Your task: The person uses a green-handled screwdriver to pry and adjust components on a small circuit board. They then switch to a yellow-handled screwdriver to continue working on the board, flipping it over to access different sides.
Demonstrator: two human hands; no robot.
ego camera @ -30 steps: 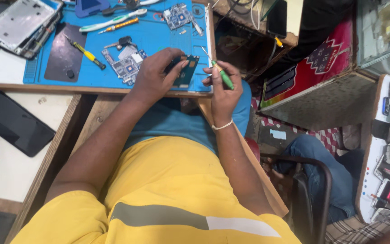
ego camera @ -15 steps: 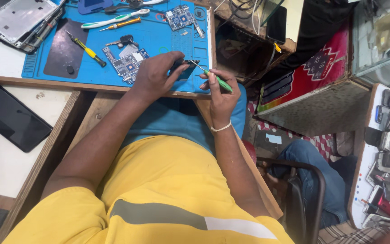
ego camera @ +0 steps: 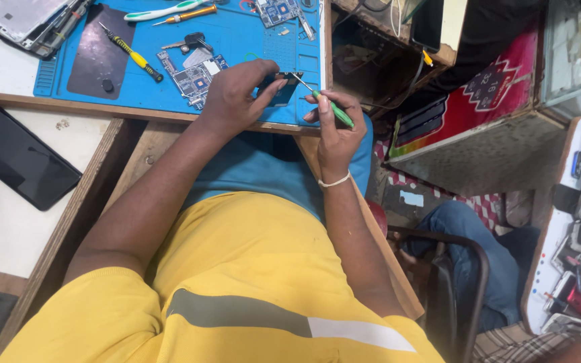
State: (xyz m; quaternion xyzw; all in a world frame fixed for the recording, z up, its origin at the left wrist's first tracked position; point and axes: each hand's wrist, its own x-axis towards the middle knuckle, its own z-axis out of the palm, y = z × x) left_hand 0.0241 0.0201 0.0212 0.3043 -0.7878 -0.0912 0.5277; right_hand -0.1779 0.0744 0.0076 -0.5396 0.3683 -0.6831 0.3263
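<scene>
My left hand (ego camera: 237, 94) pinches a small dark electronic part (ego camera: 278, 88) against the blue work mat (ego camera: 243, 37) near the desk's front edge. My right hand (ego camera: 334, 124) grips a green-handled screwdriver (ego camera: 331, 107) whose metal tip points up-left at that part. A bare circuit board (ego camera: 193, 75) lies on the mat just left of my left hand. My yellow shirt fills the lower view.
On the mat lie a yellow-and-black screwdriver (ego camera: 132, 57), an orange-handled tool (ego camera: 186, 13), a white-green tool (ego camera: 163, 10), another board (ego camera: 277, 10) and a dark back cover (ego camera: 99, 50). A black phone (ego camera: 15, 158) lies at left. Another person's jeans leg (ego camera: 465, 232) and a chair sit at right.
The view has shifted, so the desk sits lower and nearer. My hands stay on the small part, with the screwdriver tip held at it throughout.
</scene>
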